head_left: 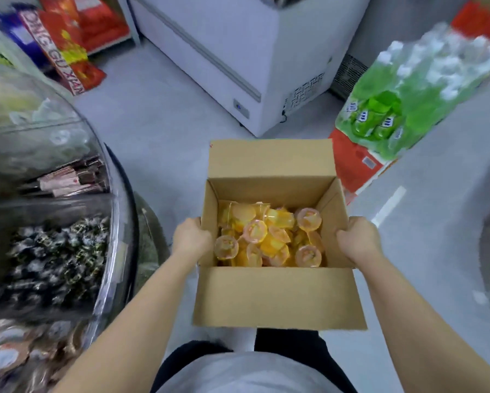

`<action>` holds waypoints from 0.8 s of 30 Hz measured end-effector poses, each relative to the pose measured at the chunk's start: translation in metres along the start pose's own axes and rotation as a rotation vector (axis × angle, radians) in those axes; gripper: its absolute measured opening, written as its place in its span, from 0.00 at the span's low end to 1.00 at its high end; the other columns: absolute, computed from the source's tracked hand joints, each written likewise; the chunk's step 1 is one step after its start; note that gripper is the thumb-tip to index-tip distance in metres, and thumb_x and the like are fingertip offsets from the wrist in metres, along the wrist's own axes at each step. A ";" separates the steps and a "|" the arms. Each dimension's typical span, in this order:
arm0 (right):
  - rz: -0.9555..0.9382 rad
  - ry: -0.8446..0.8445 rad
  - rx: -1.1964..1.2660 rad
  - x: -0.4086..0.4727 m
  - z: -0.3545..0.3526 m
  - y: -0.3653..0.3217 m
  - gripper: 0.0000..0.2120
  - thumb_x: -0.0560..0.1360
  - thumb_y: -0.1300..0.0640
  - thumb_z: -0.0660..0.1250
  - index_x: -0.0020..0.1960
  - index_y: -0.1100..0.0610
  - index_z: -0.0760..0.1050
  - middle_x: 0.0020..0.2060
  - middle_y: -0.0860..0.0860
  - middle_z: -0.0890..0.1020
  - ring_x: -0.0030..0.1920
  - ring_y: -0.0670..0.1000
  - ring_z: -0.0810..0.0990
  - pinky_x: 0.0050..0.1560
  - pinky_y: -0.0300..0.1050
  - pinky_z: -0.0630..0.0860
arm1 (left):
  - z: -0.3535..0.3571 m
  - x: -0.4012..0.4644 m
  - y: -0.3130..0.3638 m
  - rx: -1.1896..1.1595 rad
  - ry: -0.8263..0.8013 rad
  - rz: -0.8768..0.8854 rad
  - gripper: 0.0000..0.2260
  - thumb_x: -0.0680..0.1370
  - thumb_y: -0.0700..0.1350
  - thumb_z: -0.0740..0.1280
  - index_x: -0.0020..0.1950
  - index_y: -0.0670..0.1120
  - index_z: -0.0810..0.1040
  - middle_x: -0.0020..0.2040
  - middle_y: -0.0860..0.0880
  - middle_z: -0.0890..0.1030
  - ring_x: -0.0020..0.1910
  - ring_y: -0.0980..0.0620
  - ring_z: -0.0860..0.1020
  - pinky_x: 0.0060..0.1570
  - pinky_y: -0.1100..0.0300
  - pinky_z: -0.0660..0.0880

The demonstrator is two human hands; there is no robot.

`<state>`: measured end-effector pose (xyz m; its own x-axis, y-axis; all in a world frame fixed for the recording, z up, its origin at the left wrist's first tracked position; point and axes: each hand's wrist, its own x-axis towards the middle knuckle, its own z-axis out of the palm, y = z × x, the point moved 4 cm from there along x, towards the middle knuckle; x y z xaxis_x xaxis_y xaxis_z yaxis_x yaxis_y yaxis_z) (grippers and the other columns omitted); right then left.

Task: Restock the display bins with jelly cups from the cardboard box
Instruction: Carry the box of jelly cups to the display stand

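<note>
Holding the box level is what this step needs: both flaps are open and the jelly cups lie loose inside, so any tilt could spill them. My left hand grips the wall at 9 o'clock, my right hand the wall at 3 o'clock, fingers curled round it, forearms extended. Bins stand at 9 o'clock; I judge a steady swing left is called for.

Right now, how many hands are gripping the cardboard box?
2. The left hand grips the cardboard box on its left wall; the right hand grips its right wall.
</note>
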<state>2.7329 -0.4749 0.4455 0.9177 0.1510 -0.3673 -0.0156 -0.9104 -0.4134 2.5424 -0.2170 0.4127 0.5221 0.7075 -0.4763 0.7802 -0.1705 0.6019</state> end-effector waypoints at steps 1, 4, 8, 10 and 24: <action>-0.059 -0.006 -0.015 0.029 0.000 -0.016 0.06 0.71 0.64 0.63 0.37 0.64 0.74 0.37 0.63 0.80 0.45 0.65 0.78 0.39 0.46 0.71 | 0.002 0.017 0.010 -0.020 0.029 -0.023 0.08 0.71 0.34 0.60 0.33 0.42 0.72 0.32 0.45 0.75 0.34 0.43 0.73 0.27 0.61 0.65; -0.175 -0.049 -0.069 0.109 -0.003 -0.066 0.07 0.72 0.63 0.66 0.45 0.67 0.78 0.44 0.67 0.82 0.48 0.66 0.79 0.41 0.46 0.69 | -0.002 0.058 0.038 -0.073 0.115 -0.118 0.08 0.71 0.35 0.59 0.36 0.41 0.76 0.33 0.45 0.77 0.34 0.44 0.75 0.27 0.60 0.65; -0.325 -0.126 -0.198 0.192 0.001 -0.153 0.09 0.73 0.60 0.65 0.46 0.66 0.78 0.46 0.66 0.81 0.50 0.66 0.79 0.45 0.51 0.74 | -0.019 0.101 0.059 -0.147 0.239 -0.267 0.11 0.71 0.35 0.60 0.30 0.45 0.70 0.29 0.48 0.74 0.32 0.45 0.74 0.26 0.60 0.65; -0.389 -0.179 -0.200 0.220 0.013 -0.201 0.08 0.73 0.60 0.65 0.43 0.65 0.78 0.45 0.66 0.82 0.49 0.65 0.79 0.43 0.50 0.73 | -0.031 0.122 0.059 -0.200 0.319 -0.350 0.07 0.71 0.38 0.62 0.35 0.43 0.77 0.33 0.45 0.79 0.36 0.43 0.78 0.32 0.57 0.75; -0.692 -0.363 -0.433 0.343 0.168 -0.515 0.11 0.74 0.59 0.65 0.48 0.67 0.78 0.46 0.65 0.82 0.49 0.64 0.79 0.46 0.51 0.74 | -0.145 0.316 0.012 -0.461 0.524 -0.662 0.08 0.72 0.42 0.63 0.33 0.45 0.74 0.32 0.46 0.79 0.36 0.44 0.77 0.30 0.60 0.66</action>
<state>2.9893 0.1100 0.3923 0.4829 0.7664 -0.4237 0.7140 -0.6247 -0.3163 2.6669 0.1043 0.3629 -0.2830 0.7993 -0.5301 0.5908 0.5806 0.5602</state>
